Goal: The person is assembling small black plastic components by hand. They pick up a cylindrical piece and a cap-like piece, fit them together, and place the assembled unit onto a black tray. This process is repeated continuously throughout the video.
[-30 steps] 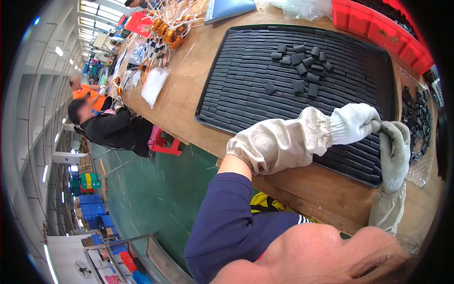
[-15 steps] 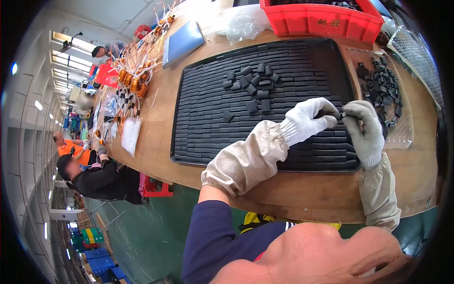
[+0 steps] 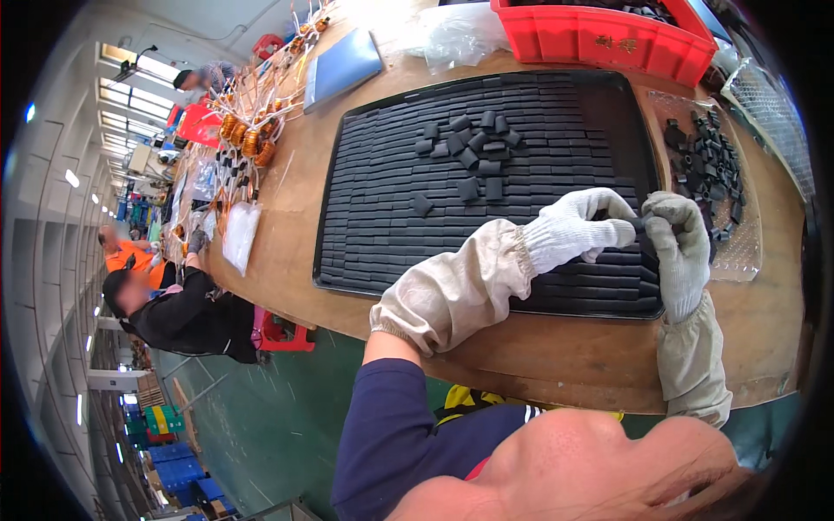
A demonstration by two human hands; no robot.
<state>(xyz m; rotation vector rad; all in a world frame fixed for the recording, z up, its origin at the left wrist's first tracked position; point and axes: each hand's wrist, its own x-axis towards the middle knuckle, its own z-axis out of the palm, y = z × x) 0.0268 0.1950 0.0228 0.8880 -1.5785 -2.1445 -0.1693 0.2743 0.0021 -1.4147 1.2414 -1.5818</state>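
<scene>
White knit gloves cover both hands, with beige sleeve guards on the forearms. My left hand (image 3: 580, 229) and my right hand (image 3: 679, 253) meet over the right edge of a black tray (image 3: 638, 130). A small black piece (image 3: 639, 224) is pinched between their fingertips; the fingers hide most of it. Tight rows of flat black pieces (image 3: 382, 195) fill most of the tray. On top of those rows lies a loose cluster of short black pieces (image 3: 469, 156). Right of the tray, small black tubular pieces (image 3: 714, 161) are heaped on a sheet of bubble wrap (image 3: 738, 256).
A red bin (image 3: 599, 39) stands beyond the tray, with clear plastic bags (image 3: 456, 39) beside it. Farther left are a blue folder (image 3: 343, 68), copper-wound coils with wires (image 3: 248, 139) and a white packet (image 3: 241, 236). A co-worker in black (image 3: 187, 317) sits at the table's left side.
Both hands have shifted slightly right and down, still together at the fingertips. The view has tilted a little, and the tray's contents look the same.
</scene>
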